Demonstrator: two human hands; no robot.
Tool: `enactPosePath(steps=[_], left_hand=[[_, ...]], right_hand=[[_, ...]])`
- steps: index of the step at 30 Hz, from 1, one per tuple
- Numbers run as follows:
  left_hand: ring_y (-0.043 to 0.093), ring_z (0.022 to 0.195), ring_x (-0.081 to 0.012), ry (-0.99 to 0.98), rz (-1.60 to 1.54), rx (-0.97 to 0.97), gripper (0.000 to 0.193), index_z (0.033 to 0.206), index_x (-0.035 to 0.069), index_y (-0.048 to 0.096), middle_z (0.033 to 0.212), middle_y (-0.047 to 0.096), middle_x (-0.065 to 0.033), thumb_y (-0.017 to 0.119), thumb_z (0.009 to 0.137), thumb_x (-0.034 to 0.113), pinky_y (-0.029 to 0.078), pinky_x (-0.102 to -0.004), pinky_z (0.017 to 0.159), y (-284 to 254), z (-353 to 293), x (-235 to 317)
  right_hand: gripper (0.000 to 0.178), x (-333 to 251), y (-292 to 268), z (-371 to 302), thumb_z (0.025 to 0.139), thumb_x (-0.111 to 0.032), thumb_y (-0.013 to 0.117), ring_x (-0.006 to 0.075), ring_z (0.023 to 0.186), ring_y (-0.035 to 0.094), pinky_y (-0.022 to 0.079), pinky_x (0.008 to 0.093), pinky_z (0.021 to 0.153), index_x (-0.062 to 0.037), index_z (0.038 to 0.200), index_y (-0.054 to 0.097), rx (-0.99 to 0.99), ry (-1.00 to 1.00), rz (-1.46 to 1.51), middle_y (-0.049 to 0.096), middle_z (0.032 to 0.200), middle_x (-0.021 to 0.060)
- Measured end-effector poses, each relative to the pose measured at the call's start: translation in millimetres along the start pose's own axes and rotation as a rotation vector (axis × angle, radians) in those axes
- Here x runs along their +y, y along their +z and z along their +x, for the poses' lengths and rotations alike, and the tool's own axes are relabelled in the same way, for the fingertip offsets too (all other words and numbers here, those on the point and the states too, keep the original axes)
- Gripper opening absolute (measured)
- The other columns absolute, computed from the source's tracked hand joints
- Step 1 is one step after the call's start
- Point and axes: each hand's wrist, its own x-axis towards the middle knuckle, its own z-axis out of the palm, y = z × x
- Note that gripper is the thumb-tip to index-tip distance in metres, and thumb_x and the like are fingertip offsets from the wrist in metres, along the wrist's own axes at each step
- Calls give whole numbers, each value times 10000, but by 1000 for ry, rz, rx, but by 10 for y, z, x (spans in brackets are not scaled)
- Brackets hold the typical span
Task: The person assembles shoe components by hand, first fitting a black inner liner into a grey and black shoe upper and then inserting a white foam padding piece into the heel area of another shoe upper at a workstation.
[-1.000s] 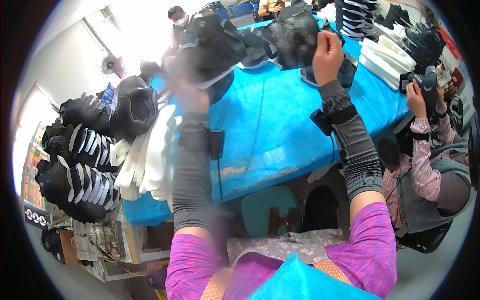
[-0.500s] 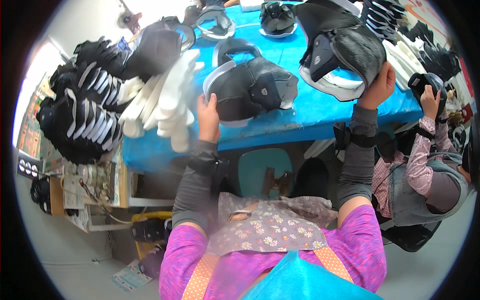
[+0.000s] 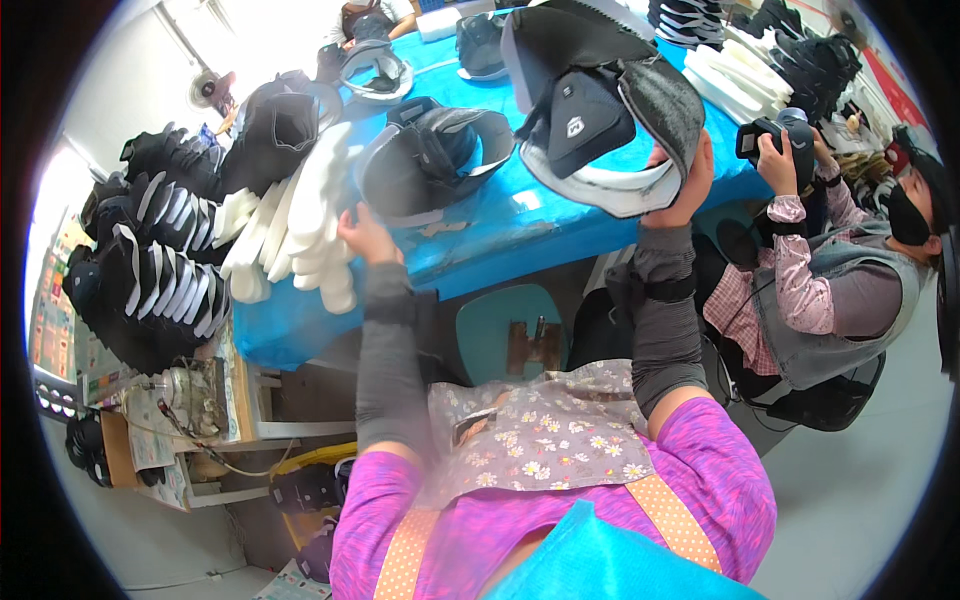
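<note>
While a flowered apron [image 3: 540,440] and a teal stool [image 3: 485,330] lie short of the blue-covered table [image 3: 520,240], the left hand [image 3: 370,238] is at the near edge, toward the left corner, its fingers loosely curled and pinching nothing that I can see; white foam pieces [image 3: 310,225] lie just beside it; whether its fingertips touch the second liner [image 3: 400,175] just beyond, I cannot tell. Farther right, the right hand [image 3: 690,185] holds the black liner [image 3: 590,120] up over the near edge, thumb inside and fingers outside, pinching its lower right rim; the step in hand looks like holding this one piece up to view; the next move, I judge, calls for a firm pinch, since the soft shape is gripped at one side only and could swing or fold.

The held liner is tilted, its opening showing blue table through it; a padded, roughly triangular side panel bears a small pale mark, the right side is dark grey plush, the lower rim is whitish, and a smooth grey flap rises at the top; the second liner appears to rest on the table, hollow and pale-lined. Beyond, toward the far edge, stand a ring-shaped liner [image 3: 350,82] and another dark liner [image 3: 482,45].
</note>
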Motion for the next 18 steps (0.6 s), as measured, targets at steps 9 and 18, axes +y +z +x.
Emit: enactPosePath(steps=[9, 18], left_hand=[[376, 1305, -202, -414, -441, -882, 673, 1509, 62, 177, 1456, 357, -74, 548, 973, 230, 314, -324, 1064, 32, -2129, 1118], [482, 958, -85, -261, -91, -1020, 515, 1363, 16, 479, 1113, 552, -12, 489, 856, 103, 377, -221, 867, 81, -1650, 1003]], right_hand=[[235, 512, 53, -1258, 1009, -222, 475, 149, 979, 590, 437, 281, 882, -36, 1080, 600, 107, 86, -133, 629, 1087, 69], [78, 80, -984, -1767, 867, -11, 597, 250, 885, 542, 435, 308, 833, 21, 935, 578, -392, -175, -1119, 542, 1016, 126]])
